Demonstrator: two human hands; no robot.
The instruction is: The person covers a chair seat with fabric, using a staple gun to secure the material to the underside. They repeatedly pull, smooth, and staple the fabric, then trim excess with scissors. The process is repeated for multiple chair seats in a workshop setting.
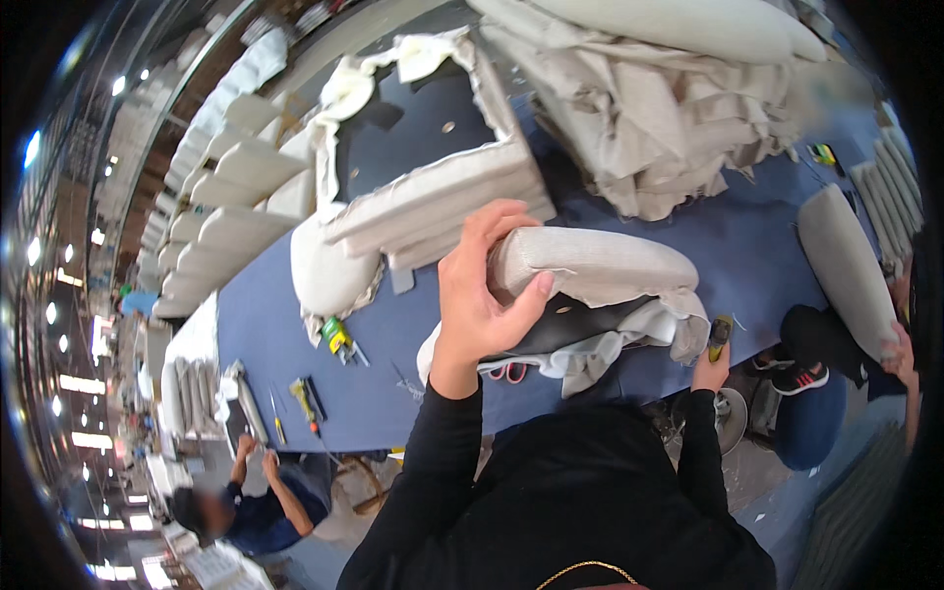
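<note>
My left hand point(487, 290) grips the left corner of a light beige upholstered seat cushion point(610, 261), its thumb on the near face and its fingers over the top. The cushion is tilted up on the blue-covered table point(393, 383). Its dark underside point(580, 326) and a loose edge of pale fabric point(629, 344) face me. At the cushion's right end, my right hand point(710, 372) is closed around a yellow and black staple gun point(722, 334). Pink-handled scissors point(509, 372) lie partly under the fabric by my left wrist.
Stacked cushions point(433, 202) and a heap of beige fabric point(649, 118) occupy the far side. A green and yellow box point(337, 337) and another staple gun point(307, 401) lie left. One person point(256, 501) works at lower left; another person's hand point(897, 352) holds a long cushion point(846, 265) at right.
</note>
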